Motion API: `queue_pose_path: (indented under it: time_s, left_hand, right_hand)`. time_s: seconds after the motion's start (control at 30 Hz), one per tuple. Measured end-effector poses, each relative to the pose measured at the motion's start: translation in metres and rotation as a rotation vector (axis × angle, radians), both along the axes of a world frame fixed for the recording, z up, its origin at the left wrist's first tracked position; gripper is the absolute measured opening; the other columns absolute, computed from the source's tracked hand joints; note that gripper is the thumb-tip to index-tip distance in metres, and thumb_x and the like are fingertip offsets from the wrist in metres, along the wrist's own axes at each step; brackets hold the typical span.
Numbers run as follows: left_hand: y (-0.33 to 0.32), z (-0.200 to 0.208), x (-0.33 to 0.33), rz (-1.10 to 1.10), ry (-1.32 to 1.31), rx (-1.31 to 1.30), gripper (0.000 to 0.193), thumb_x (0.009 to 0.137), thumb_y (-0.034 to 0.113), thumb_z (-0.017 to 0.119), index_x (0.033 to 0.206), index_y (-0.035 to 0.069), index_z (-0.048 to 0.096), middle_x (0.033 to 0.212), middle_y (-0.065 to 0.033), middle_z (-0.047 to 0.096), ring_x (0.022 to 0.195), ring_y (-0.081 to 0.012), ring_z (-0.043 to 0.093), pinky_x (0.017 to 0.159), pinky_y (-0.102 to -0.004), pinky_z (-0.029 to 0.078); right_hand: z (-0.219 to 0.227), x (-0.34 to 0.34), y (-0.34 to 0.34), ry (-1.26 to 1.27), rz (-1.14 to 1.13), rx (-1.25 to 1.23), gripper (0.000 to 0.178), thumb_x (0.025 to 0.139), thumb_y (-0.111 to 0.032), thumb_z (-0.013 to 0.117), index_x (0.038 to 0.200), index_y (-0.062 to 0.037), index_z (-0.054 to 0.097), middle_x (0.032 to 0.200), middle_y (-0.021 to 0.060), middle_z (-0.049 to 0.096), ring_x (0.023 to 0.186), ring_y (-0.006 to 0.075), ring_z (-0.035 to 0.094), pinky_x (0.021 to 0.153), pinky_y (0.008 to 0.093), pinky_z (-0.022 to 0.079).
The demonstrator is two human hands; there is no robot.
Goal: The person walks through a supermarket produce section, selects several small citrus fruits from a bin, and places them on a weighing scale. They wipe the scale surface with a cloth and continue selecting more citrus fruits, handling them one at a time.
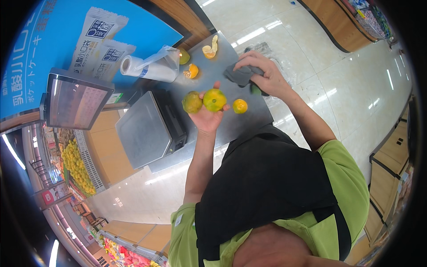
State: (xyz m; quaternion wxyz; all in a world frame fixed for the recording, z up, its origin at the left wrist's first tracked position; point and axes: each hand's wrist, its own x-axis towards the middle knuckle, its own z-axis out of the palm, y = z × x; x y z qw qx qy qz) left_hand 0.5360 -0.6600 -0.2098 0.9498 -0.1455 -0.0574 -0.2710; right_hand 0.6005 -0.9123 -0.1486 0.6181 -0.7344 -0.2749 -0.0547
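My left hand (209, 119) is palm up with its fingers curled around a green-yellow mandarin (215, 100). A duller greenish mandarin (192, 102) rests against the same hand, on its left side. My right hand (268, 75) grips a dark grey cloth (240, 76) over the right part of the metal counter (211, 71). Something green (255, 89) shows under the cloth, too covered to name. Between the hands, nearer me, lies a small orange mandarin (240, 106). Farther off are a partly peeled mandarin (191, 71) and another with its peel opened upward (210, 50).
A roll of clear plastic bags (149, 69) lies at the counter's back left, with a green mandarin (184, 56) beside it. A weighing scale (144, 129) and a screen (78, 100) stand left. Crumpled clear plastic (278, 62) sits past the right edge.
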Motion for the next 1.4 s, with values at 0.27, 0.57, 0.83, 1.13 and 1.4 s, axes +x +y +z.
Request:
queue_pose_path:
  time_s: [0.27,0.57,0.83,1.13,1.4]
  left_hand:
    - [0.027,-0.009,-0.010,0.148,-0.273,0.636,0.081,0.080,0.063,0.060,0.127,-0.003,0.056,0.155,-0.0118,0.036,0.142,-0.0444,0.032,0.115,-0.0601,0.024]
    - [0.079,-0.103,-0.013,0.290,-0.042,1.643,0.075,0.084,0.049,0.064,0.138,-0.001,0.050,0.147,-0.0114,0.046,0.134,-0.0331,0.043,0.114,-0.0407,0.032]
    - [0.068,-0.113,-0.007,0.461,-0.760,2.783,0.054,0.072,0.030,0.080,0.116,0.001,0.064,0.152,-0.0149,0.039,0.141,-0.0509,0.021,0.114,-0.0560,0.028]
    - [0.057,-0.092,-0.034,0.339,-0.979,3.014,0.080,0.070,0.023,0.082,0.143,0.015,0.049,0.159,-0.0137,0.026,0.146,-0.0494,0.015,0.116,-0.0657,0.020]
    - [-0.001,-0.076,-0.037,0.375,-1.264,2.424,0.074,0.075,0.007,0.072,0.144,0.017,0.048,0.154,-0.0123,0.037,0.146,-0.0395,0.026,0.118,-0.0495,0.030]
  right_hand:
    - [-0.040,0.010,-0.008,0.529,-0.156,0.211,0.044,0.085,-0.002,0.054,0.129,-0.0004,0.056,0.120,0.0072,0.062,0.109,0.0135,0.058,0.096,0.0269,0.045]
    - [-0.095,-0.008,-0.034,0.879,-0.143,0.592,0.046,0.086,-0.005,0.053,0.132,-0.0021,0.054,0.116,0.0080,0.064,0.103,0.0153,0.062,0.089,0.0266,0.049]
    - [-0.098,-0.016,-0.026,0.869,-0.164,0.553,0.042,0.085,-0.004,0.051,0.127,-0.0022,0.057,0.113,0.0066,0.064,0.101,0.0146,0.062,0.088,0.0284,0.050]
    - [-0.098,-0.022,-0.033,0.863,-0.203,0.531,0.036,0.086,-0.004,0.052,0.122,-0.0018,0.057,0.108,0.0076,0.064,0.098,0.0149,0.062,0.086,0.0277,0.050]
    - [-0.097,-0.025,-0.035,0.876,-0.210,0.541,0.037,0.087,-0.003,0.053,0.124,-0.0020,0.057,0.109,0.0079,0.064,0.098,0.0149,0.063,0.085,0.0280,0.051]
